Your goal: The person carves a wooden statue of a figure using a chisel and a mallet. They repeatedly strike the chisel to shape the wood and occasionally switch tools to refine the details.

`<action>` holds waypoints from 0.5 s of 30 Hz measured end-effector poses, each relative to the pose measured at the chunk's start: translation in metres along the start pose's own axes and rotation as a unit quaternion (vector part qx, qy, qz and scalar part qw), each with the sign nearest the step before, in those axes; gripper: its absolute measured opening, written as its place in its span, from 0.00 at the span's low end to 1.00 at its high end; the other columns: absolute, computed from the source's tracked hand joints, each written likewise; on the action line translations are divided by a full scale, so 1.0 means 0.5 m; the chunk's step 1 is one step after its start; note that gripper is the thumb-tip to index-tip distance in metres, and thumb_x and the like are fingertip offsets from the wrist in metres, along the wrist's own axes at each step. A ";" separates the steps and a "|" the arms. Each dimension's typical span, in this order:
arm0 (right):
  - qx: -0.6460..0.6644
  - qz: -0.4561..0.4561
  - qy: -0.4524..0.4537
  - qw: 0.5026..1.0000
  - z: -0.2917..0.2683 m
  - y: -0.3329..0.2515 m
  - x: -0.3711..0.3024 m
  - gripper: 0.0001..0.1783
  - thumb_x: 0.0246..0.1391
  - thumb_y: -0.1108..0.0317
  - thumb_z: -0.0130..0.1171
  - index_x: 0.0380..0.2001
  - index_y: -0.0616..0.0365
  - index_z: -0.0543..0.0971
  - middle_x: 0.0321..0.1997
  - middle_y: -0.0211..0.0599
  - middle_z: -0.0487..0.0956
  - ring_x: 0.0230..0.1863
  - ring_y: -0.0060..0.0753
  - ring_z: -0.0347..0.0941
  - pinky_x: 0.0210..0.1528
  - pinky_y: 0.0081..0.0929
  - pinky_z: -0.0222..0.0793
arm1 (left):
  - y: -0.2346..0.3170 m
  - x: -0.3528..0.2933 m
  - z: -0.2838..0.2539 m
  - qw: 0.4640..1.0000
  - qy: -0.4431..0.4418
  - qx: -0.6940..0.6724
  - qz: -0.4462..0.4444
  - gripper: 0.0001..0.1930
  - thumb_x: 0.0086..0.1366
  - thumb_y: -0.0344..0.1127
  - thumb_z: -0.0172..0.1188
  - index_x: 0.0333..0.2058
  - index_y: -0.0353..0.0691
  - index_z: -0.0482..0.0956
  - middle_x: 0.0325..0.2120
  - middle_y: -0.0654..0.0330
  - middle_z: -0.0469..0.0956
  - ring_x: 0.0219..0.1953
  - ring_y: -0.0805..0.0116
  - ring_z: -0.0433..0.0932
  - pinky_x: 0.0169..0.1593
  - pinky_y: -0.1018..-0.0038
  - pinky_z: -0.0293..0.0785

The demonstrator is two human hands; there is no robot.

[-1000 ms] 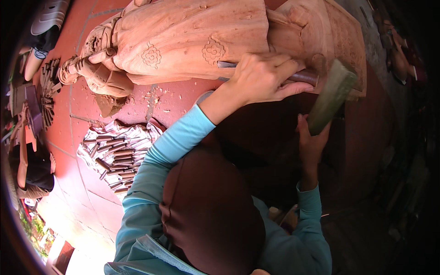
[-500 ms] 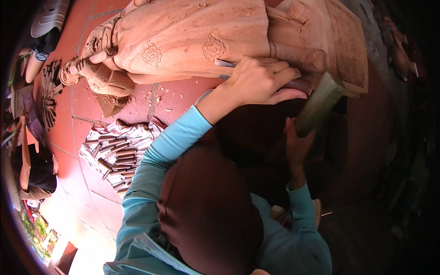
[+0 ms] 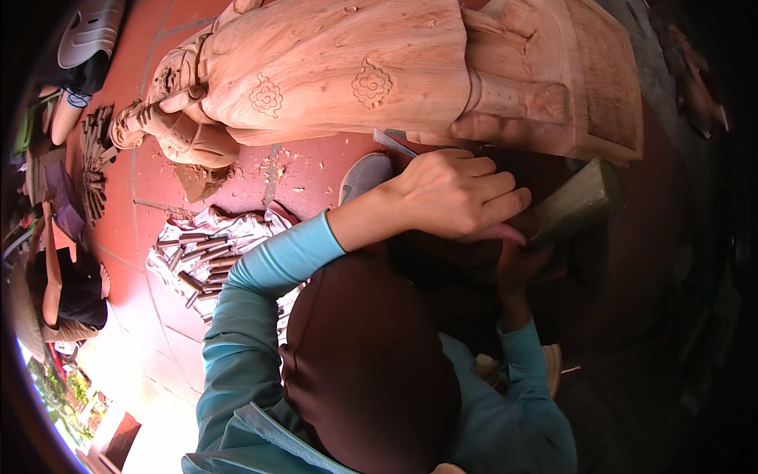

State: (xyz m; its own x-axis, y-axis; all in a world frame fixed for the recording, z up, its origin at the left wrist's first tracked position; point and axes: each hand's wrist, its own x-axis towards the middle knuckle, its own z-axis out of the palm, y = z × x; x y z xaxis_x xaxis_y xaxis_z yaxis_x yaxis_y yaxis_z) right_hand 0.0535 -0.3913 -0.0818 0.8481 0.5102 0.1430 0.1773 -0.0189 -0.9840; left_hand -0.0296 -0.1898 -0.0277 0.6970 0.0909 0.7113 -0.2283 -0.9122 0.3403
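Note:
A carved wooden statue [image 3: 316, 71] lies across the top of the view, with two cloud-like motifs cut into its robe. My left hand [image 3: 462, 193] is closed around a carving chisel [image 3: 395, 144]; its metal blade points up and left near the statue's lower edge. Whether the blade touches the wood I cannot tell. The chisel's handle is mostly hidden in the fist. In shadow on the right, my right hand [image 3: 521, 261] grips a wooden mallet [image 3: 580, 201], whose thick head is tilted up and right, close to the left hand's fingers.
Several dark-handled chisels [image 3: 213, 257] lie on a patterned cloth [image 3: 170, 231] on the red tiled floor [image 3: 150, 276]. Wood chips [image 3: 276, 170] are scattered below the statue. More tools [image 3: 93, 158] lie at the left, near another person's arm [image 3: 52, 268]. A grey shoe [image 3: 365, 175] is beside my left wrist.
My left hand has drawn the chisel down, away from the statue's side. The mallet has swung right and lower, more tilted. Both hands keep their hold.

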 end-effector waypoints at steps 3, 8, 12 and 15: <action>-0.224 -0.054 -0.106 0.967 -0.008 -0.032 0.026 0.33 0.51 0.70 0.63 0.59 0.64 0.62 0.43 0.35 0.73 0.44 0.26 0.71 0.50 0.23 0.67 | -0.009 -0.018 -0.012 0.997 -0.046 0.004 -0.067 0.18 0.51 0.51 0.65 0.34 0.46 0.77 0.26 0.68 0.73 0.23 0.70 0.76 0.21 0.77 0.70; -0.200 0.030 -0.105 0.974 -0.021 -0.026 0.007 0.32 0.50 0.71 0.64 0.58 0.63 0.64 0.36 0.32 0.74 0.36 0.21 0.71 0.42 0.20 0.69 | 0.004 -0.112 -0.048 0.956 -0.109 0.159 -0.222 0.14 0.55 0.44 0.63 0.38 0.47 0.77 0.56 0.53 0.66 0.24 0.66 0.79 0.22 0.74 0.75; -0.171 0.045 -0.086 0.980 -0.012 -0.036 -0.010 0.22 0.51 0.75 0.63 0.48 0.63 0.67 0.36 0.30 0.72 0.38 0.19 0.69 0.40 0.18 0.68 | -0.012 -0.197 -0.046 0.902 -0.185 0.269 -0.283 0.14 0.54 0.34 0.58 0.41 0.47 0.76 0.68 0.46 0.42 0.21 0.67 0.78 0.23 0.73 0.76; -0.182 0.014 -0.124 0.975 -0.014 -0.045 -0.004 0.20 0.51 0.74 0.63 0.46 0.63 0.67 0.35 0.29 0.73 0.37 0.19 0.69 0.40 0.18 0.68 | -0.008 -0.188 -0.048 0.942 -0.253 0.148 -0.165 0.15 0.54 0.34 0.58 0.42 0.46 0.76 0.60 0.55 0.64 0.28 0.69 0.79 0.25 0.73 0.76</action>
State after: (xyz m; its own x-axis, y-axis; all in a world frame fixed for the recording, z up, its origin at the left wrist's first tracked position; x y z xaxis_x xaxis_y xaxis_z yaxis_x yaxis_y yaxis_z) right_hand 0.0512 -0.3978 -0.0591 0.7164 0.6965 0.0414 0.3587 -0.3168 -0.8780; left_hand -0.1105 -0.1851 -0.0811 0.9487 0.2555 0.1864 0.2054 -0.9459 0.2513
